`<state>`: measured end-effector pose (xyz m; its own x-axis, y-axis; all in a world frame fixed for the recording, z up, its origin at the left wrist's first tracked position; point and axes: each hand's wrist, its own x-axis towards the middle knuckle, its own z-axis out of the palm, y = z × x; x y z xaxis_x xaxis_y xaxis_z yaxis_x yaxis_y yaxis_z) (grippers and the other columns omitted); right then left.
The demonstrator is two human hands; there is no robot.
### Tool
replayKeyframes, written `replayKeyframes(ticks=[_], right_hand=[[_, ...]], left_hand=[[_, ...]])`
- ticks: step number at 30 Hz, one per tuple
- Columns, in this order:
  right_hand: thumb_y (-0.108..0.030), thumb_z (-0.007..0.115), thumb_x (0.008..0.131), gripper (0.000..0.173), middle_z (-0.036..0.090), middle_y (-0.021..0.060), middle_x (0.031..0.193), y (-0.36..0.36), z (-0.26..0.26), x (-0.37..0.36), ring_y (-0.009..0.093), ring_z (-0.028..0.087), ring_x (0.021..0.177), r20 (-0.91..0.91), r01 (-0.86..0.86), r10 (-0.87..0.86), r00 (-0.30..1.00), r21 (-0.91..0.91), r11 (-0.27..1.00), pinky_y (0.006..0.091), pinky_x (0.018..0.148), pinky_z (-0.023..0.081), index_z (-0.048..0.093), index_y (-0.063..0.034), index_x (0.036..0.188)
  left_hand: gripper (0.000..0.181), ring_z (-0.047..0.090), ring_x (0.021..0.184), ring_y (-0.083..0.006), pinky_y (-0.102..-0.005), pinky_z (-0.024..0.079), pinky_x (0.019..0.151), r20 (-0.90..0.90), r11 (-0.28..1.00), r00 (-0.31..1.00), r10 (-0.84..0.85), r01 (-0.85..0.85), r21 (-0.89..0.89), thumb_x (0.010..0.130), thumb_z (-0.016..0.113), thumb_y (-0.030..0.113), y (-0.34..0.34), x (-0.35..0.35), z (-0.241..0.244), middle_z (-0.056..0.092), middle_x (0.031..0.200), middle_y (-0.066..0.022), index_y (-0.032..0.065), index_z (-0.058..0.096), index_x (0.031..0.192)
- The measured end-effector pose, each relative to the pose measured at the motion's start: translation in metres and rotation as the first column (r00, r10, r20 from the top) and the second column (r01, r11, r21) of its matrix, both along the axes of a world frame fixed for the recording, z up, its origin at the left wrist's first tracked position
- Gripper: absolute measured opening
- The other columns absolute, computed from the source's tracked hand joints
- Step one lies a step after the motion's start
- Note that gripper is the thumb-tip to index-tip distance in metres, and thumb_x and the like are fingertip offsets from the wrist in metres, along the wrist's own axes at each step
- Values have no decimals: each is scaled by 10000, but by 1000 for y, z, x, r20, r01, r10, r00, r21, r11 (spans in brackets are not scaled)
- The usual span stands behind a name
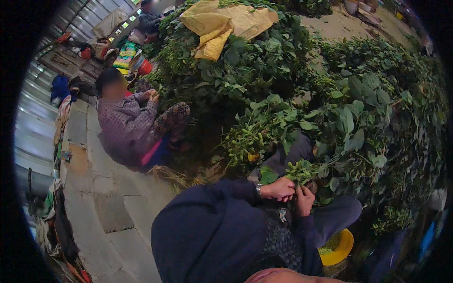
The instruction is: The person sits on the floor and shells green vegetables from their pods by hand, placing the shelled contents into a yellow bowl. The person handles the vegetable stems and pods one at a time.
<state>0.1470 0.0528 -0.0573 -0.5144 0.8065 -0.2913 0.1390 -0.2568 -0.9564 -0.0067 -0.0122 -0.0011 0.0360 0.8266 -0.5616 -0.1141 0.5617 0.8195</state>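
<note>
My left hand (279,189), with a metal watch at the wrist, is closed around the stem end of a green soybean plant (300,171). Close against it, my right hand (305,201) pinches the lower part of the same plant; the exact grip is partly hidden by the fingers. Leaves and pods rise just beyond both hands, over my legs. More cut bean stalks with plump green pods (247,141) lie ahead. Beside my right knee a yellow bowl (345,247) holds small green beans or pods.
Large heaps of leafy bean plants (354,116) rise ahead and to the right. A yellow woven sack (226,24) drapes over one heap. At left another person (131,123) sits low, handling plants; a further person (150,21) is behind. Concrete paving (116,212) runs along the left.
</note>
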Motion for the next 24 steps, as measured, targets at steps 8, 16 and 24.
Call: replayKeyframes(ticks=[8,16,24], right_hand=[[-113,592,917,186,504,-52,669,5,-12,9,30,408,595,-21,-144,151,988,195,970,222,508,324,576,-2,768],[-120,534,932,122,503,-17,644,-2,10,17,59,433,537,-63,-205,197,978,-187,961,228,482,346,554,-58,829],[-166,524,943,205,591,28,742,0,26,39,90,499,556,-97,-385,374,922,-296,874,252,485,383,573,-14,1071]], left_hand=[[134,576,686,-447,-485,458,590,-637,872,757,150,202,446,833,525,88,-7,18,-36,593,730,-257,-26,537,765],[110,612,623,-313,-454,472,571,-293,975,956,-14,78,209,831,548,98,-12,5,-14,581,646,-147,-8,575,830],[140,571,728,-265,-384,483,600,-911,638,391,-128,736,226,771,594,211,-30,15,-88,552,795,-94,75,614,745]])
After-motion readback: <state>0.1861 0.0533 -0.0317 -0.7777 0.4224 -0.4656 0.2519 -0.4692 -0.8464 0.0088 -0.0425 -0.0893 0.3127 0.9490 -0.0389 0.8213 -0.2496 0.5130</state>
